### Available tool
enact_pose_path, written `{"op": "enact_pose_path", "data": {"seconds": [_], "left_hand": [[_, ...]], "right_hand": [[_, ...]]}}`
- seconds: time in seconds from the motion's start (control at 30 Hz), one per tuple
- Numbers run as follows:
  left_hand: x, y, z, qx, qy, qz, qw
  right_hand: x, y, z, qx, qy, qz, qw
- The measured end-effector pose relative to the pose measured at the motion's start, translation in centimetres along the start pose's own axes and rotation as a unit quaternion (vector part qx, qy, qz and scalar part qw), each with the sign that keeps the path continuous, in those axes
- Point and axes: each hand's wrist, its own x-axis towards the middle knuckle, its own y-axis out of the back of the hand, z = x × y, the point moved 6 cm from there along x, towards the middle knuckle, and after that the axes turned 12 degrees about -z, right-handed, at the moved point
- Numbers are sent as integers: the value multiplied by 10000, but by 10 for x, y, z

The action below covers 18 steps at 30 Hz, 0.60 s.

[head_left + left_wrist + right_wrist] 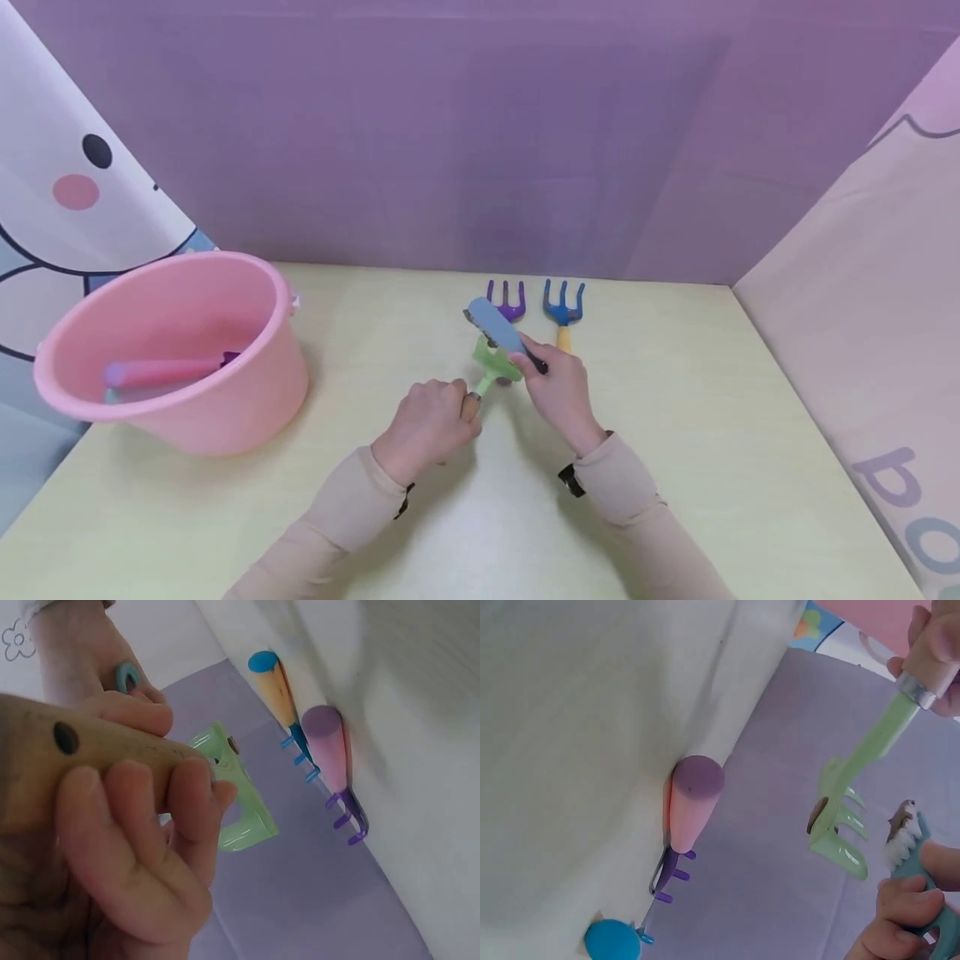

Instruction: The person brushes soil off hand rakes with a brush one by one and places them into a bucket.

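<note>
My left hand (431, 421) grips the wooden handle (112, 742) of a small green hand rake (491, 360), its head raised in front of the fist. A brown smudge (819, 814) marks the green head in the right wrist view. In my right hand (561, 390) is a blue brush (495, 323), held by its handle, its blade-like back facing up. White bristles (901, 851) with brown dirt at the end show in the right wrist view. The brush is close above the rake head, overlapping it in the head view.
Beyond the hands lie a purple hand rake (512, 312) with a pink handle (327, 750) and a blue one (562, 314) with a yellow handle. A pink bucket (225, 425) on the left holds a pink-handled item (168, 372). A purple wall (450, 150) bounds the table's back.
</note>
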Motion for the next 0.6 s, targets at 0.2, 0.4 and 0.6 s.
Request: {"op": "enact_pose_path", "data": {"seconds": [0.2,0.4,0.6], "left_hand": [[1,1,-6,-311,230,-74,9992],[1,-1,-10,-405,135,15,9991],[0,-1,-12,-22,-304,524,9982]], "right_hand": [[-8,10,10,533,-74,124,9985],[-11,11,16,580,-212,-4,9981],[-12,10,23,854,-479,-49,9952]]}}
